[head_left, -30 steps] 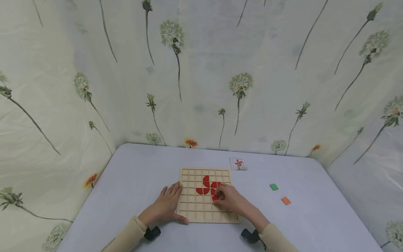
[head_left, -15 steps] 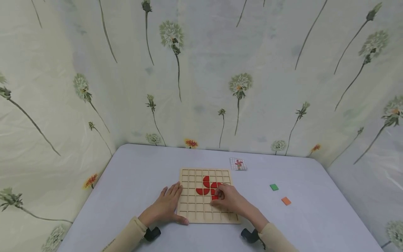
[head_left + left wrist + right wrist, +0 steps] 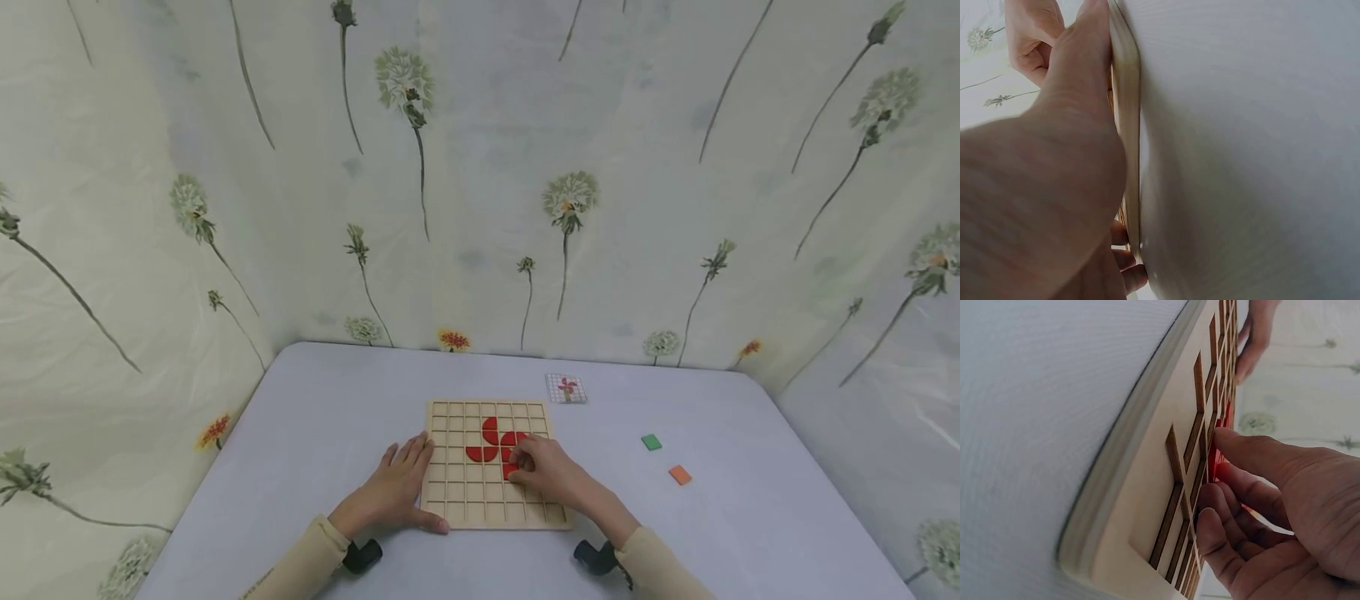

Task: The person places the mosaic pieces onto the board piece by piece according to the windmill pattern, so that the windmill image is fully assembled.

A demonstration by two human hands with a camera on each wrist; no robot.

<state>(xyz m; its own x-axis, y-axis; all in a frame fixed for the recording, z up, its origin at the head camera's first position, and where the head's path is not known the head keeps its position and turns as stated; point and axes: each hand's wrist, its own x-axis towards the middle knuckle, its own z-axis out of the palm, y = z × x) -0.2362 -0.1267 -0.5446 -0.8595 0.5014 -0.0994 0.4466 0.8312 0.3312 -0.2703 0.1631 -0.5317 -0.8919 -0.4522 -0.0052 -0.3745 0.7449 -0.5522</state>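
Observation:
A wooden grid board (image 3: 457, 492) lies on the table, with several red pieces (image 3: 482, 454) set in its cells like pinwheel blades. My left hand (image 3: 392, 493) rests along the board's left side, fingers spread and thumb at the near edge. Over the right half of the board, my right hand (image 3: 553, 472) pinches a small red tile (image 3: 509, 472) between thumb and index finger, down at a cell below the other red pieces. In the right wrist view, thumb and index tip meet that red tile (image 3: 1212, 461) at the grid; part of it is hidden behind the fingers.
To the right lie a green square tile (image 3: 651, 442) and an orange square tile (image 3: 680, 475). A pattern card (image 3: 566, 388) showing a red pinwheel figure sits behind the board's far right corner. A flowered cloth (image 3: 480, 208) hangs behind the table.
The red tile under my right fingers sat askew earlier; now it lies squarer in its cell. My right thumb has shifted slightly. The left hand stays where it was.

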